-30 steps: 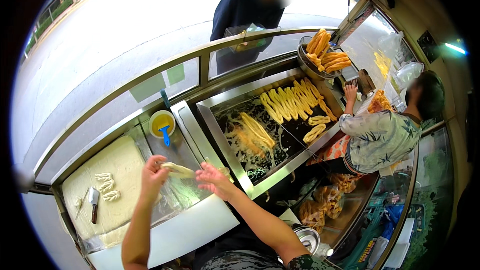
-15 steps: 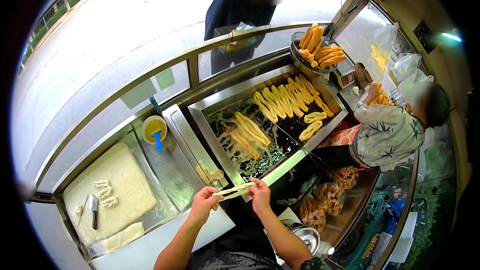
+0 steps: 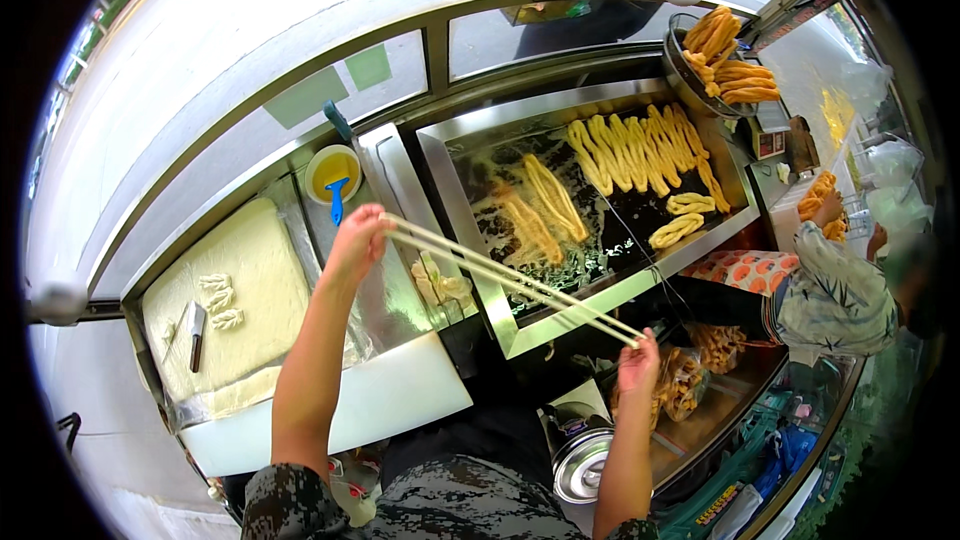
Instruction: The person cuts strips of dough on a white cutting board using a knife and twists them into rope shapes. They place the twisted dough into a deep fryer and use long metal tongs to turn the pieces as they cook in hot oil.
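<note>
While the left hand pinches one end of a long strip of dough, the right hand pinches the other, the fingers of both drawn narrow around it. The strip hangs in the air between them as two thin pale strands, slanting down from left to right in front of the fryer's left corner. The left hand is above the metal counter, the right one nearer the body and lower in view.

Inside the steel-rimmed fryer, a row of pale yellow dough sticks lies side by side at the far right, with two short looped pieces near them. Toward the left, a browner stick and a paler one sit in foaming oil.

On the counter's left, a thick slab of dough carries a knife and a few small twists of dough. A tub of yellow liquid with a blue brush stands beyond the left hand.

Golden sticks fill a wire basket at the fryer's far right corner. At the right, a co-worker in a patterned shirt reaches toward more fried dough.
</note>
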`<state>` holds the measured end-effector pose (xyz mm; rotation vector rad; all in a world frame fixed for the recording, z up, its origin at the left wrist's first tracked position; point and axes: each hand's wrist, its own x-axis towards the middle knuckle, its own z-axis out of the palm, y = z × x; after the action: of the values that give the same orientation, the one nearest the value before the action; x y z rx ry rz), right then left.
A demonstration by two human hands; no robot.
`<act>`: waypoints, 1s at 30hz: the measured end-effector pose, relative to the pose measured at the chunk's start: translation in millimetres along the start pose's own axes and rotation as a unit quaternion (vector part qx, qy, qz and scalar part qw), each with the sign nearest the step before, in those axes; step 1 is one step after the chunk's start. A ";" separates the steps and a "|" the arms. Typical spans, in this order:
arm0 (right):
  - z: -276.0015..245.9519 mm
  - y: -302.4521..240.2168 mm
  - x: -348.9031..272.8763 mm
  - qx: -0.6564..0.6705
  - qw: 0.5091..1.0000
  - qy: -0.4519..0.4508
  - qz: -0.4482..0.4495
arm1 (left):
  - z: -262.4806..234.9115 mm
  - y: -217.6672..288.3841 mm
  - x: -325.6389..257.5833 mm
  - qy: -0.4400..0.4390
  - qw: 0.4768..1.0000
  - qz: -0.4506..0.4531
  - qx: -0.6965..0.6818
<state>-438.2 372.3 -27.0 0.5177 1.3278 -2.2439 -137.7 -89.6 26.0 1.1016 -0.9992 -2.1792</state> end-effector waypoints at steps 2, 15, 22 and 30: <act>15.6 -20.7 12.5 -0.005 0.999 -0.034 -0.025 | 14.3 14.7 34.7 -0.002 0.999 0.026 0.021; 117.7 56.3 46.6 -0.536 0.822 -0.106 -0.160 | 110.2 -6.5 201.5 -0.021 0.757 0.165 0.632; 137.9 155.4 58.7 -0.779 0.566 -0.172 -0.208 | 123.2 -78.0 216.8 -0.103 0.507 0.161 0.841; 133.5 177.5 70.1 -0.832 0.476 -0.176 -0.222 | 127.9 -99.9 226.0 -0.078 0.423 0.200 0.880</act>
<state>-403.5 165.8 -128.9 -1.0237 2.5878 -0.2080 -378.0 -136.7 -106.0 0.8672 -3.2668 0.0090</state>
